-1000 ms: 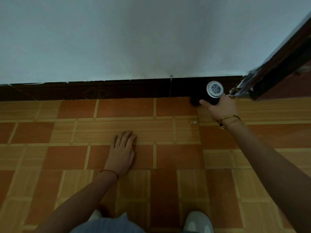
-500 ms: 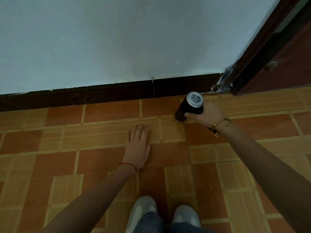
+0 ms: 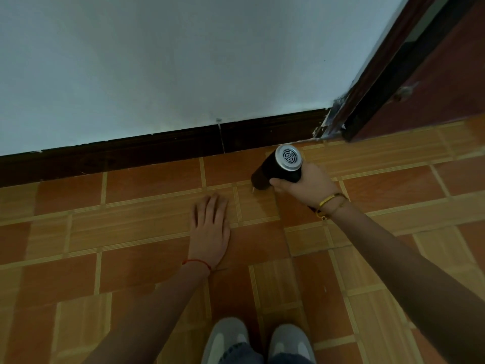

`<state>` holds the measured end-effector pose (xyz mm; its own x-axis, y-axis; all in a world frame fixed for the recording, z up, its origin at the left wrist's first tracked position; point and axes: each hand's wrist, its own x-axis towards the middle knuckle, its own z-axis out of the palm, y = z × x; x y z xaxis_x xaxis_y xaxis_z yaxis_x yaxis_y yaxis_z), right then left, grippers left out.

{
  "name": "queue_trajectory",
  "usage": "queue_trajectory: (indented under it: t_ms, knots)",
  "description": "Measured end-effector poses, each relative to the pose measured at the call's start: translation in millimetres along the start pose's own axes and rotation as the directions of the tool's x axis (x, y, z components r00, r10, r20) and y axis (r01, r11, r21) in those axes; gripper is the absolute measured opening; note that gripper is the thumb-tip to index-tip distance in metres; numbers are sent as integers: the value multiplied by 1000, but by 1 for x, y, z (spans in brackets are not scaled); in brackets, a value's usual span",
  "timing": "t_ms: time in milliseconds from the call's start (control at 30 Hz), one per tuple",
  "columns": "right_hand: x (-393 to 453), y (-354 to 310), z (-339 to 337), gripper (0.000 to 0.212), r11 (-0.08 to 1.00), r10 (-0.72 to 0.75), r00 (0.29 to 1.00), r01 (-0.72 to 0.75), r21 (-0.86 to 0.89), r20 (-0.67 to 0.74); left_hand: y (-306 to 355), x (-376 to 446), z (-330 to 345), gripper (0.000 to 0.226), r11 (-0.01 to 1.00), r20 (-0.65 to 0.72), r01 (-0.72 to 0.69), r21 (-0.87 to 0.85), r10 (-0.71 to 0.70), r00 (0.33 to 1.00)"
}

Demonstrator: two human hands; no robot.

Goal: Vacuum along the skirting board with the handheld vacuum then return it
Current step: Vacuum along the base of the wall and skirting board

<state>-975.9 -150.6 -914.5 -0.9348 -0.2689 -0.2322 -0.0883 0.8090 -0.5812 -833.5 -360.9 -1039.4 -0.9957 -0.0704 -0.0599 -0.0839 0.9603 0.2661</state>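
Vacuum: the handheld vacuum (image 3: 278, 168), a dark cylinder with a silver grilled rear cap, sits right of centre in the frame, tilted, with its nozzle end down at the floor tiles (image 3: 147, 227).
Nozzle: it meets the tiles a little out from the skirting board (image 3: 157, 151), not against it; a tiny pale fleck lies just beside it.
Right hand: the right hand (image 3: 307, 186) is wrapped round the vacuum's body below the cap, thumb along the lower side; gold bangles (image 3: 331, 203) ring the wrist.
Left hand: the left hand (image 3: 210, 229) lies flat on the tiles at centre frame, fingers straight and close together, pointing toward the wall; a red thread (image 3: 197, 263) circles its wrist.
Skirting board: a dark strip running from the left edge up to the door frame (image 3: 372, 82) at upper right, with a vertical joint near the middle.
Wall: a pale wall (image 3: 170, 61) fills the upper frame.
Feet: two grey shoes (image 3: 258, 342) show at the bottom edge.
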Motion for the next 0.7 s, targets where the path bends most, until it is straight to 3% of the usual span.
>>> queue_trajectory:
  t_ms: [167, 333, 700]
  knots:
    - [-8, -4, 5, 65, 998, -43, 996, 40, -44, -75, -1, -1, 1, 53, 999, -29, -6, -32, 5, 1000]
    - [-13, -9, 13, 60, 992, -83, 997, 83, -92, 2, -3, -2, 0, 55, 1000, -40, -23, -20, 22, 999]
    - [-8, 8, 19, 62, 996, 35, 988, -47, -82, -148, -1, -2, -1, 54, 999, -58, -18, -47, 16, 998]
